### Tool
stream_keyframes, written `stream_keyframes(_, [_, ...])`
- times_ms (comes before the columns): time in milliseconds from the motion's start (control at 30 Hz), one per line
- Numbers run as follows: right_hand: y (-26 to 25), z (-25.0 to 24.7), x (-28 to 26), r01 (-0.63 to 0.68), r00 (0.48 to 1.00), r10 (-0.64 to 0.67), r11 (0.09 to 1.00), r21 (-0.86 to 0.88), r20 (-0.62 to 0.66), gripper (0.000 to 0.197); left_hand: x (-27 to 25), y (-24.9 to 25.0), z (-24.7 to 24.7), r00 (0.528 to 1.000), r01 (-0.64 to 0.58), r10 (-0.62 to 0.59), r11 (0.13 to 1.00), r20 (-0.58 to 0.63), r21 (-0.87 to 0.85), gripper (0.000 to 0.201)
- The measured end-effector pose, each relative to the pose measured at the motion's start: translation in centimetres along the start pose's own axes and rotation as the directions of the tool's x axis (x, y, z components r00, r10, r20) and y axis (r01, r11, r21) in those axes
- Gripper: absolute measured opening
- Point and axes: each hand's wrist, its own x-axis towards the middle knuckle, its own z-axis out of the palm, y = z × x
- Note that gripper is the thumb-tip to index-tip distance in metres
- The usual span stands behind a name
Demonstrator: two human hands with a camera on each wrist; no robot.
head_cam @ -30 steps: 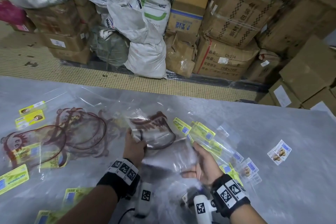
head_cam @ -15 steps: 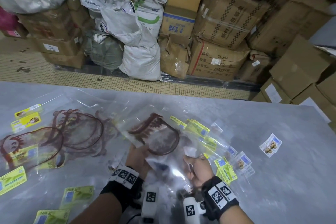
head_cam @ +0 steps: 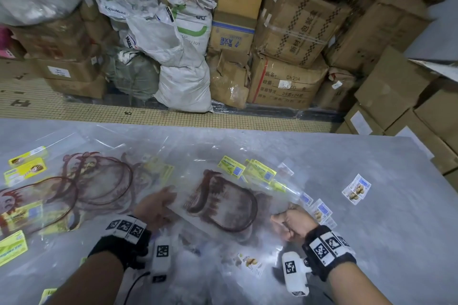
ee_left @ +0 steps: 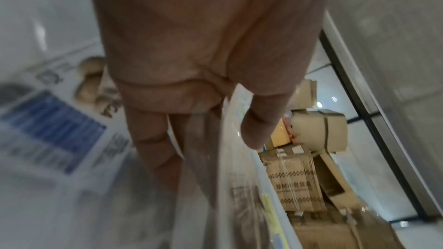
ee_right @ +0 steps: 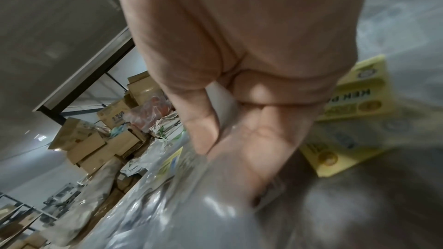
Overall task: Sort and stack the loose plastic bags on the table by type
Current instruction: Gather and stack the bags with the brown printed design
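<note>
Spread flatter than before, brown-printed bag (head_cam: 223, 202) is pinched by both hands (head_cam: 156, 208) (head_cam: 291, 225); wrist views show thumbs clamping.

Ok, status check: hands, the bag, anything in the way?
Left hand grips the red-printed bag at its left edge. Right hand pinches its right edge. Bag held over loose yellow-label bags; matching red-printed pile lies left.

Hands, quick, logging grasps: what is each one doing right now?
Left hand: holds the left edge of the clear bag with the brown print.
Right hand: fingers pinch the same bag's right edge.
</note>
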Motion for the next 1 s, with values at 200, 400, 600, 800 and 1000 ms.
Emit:
stream_keyframes(200, [-0.1, -0.5, 0.3, 0.009, 1.0, -0.009, 0.999, -0.041, -0.003, 0.023, -1.0, 1.5, 0.0, 0.996, 0.092, -0.091, 0.98, -0.014, 0.175, 0.027])
stream_keyframes(400, [-0.6, -1.2, 1.0, 0.041, 0.999, -0.038, 0.968, -0.248, 0.018, 0.051, -0.7, 2.5, 0.4, 0.991, 0.096, -0.051, 0.918, -0.124, 0.385, 0.035])
stream_keyframes(600, [-0.9, -0.9, 1.8, 0.071, 0.997, -0.078, 0.957, -0.283, -0.012, 0.061, 0.4, 2.6, 0.8, 0.987, -0.101, 0.163, 0.571, 0.008, 0.814, 0.032])
stream_keyframes(800, [0.2, -0.6, 2.6, 0.089, 0.988, -0.097, 0.993, -0.074, -0.116, 0.062, -0.3, 1.4, 1.3, 0.95, -0.185, 0.311, 0.506, 0.021, 0.842, 0.015])
stream_keyframes(1000, [1.0, -0.2, 2.5, 0.139, 0.98, -0.124, 0.986, 0.087, -0.154, 0.026, -0.4, 1.9, 1.9, 0.957, -0.094, 0.277, 0.571, -0.083, 0.816, 0.032])
